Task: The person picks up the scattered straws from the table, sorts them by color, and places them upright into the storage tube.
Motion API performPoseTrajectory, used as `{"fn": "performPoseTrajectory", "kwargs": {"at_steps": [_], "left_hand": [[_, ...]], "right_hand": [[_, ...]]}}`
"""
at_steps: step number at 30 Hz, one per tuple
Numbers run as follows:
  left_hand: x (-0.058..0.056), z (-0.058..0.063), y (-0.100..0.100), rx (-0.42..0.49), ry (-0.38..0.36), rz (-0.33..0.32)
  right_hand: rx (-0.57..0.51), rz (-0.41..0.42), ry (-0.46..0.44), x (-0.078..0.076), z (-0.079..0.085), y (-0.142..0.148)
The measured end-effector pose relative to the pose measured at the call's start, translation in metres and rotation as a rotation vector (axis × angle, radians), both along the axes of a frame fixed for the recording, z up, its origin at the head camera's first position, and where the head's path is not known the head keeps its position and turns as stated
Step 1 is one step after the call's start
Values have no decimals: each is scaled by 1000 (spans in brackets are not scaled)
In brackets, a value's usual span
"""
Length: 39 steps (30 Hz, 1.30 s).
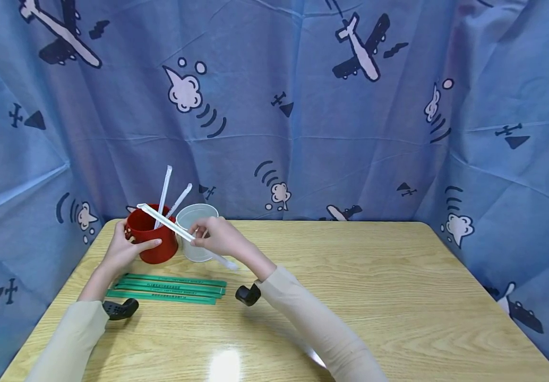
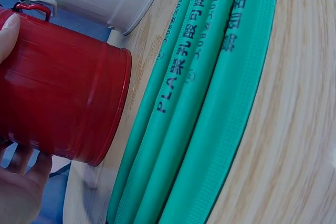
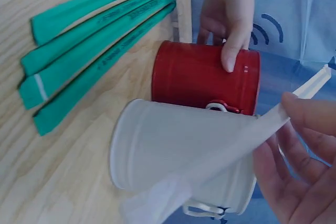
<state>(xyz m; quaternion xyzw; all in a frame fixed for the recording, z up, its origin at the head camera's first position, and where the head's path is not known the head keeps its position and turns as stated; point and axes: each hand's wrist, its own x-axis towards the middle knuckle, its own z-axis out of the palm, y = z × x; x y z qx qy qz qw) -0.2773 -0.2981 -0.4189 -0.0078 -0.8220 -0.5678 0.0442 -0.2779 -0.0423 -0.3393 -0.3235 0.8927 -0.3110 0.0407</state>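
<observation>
While one white straw (image 1: 166, 223) hangs slanted by the two bucket rims, pinched between the right hand's (image 1: 217, 234) thumb and fingers, I'd call this the placing step. Next move probably calls for tipping it upright over the red bucket (image 1: 160, 254), since two more white straws (image 1: 165, 187) lean in there. Left hand's (image 1: 122, 248) got that bucket gripped, thumb on the outside, fingers wrapped round the far side. Count: three white straws total, one red bucket, one white bucket (image 1: 193, 254) beside it, four green packets (image 1: 160, 298) on the table (image 1: 399, 297) nearer the person.
</observation>
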Motion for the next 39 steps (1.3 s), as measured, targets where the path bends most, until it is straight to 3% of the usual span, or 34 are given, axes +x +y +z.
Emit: {"fn": "performPoseTrajectory", "kwargs": {"at_steps": [7, 16, 33, 39], "left_hand": [[-1, 0, 0, 16, 2, 0], [-2, -1, 0, 16, 1, -1], [-2, -1, 0, 3, 5, 7], [-2, -1, 0, 3, 3, 4]], "right_hand": [[-41, -39, 92, -2, 15, -6], [-191, -102, 173, -3, 28, -17], [-623, -178, 316, -14, 32, -34], [-670, -185, 333, -13, 29, -41]]}}
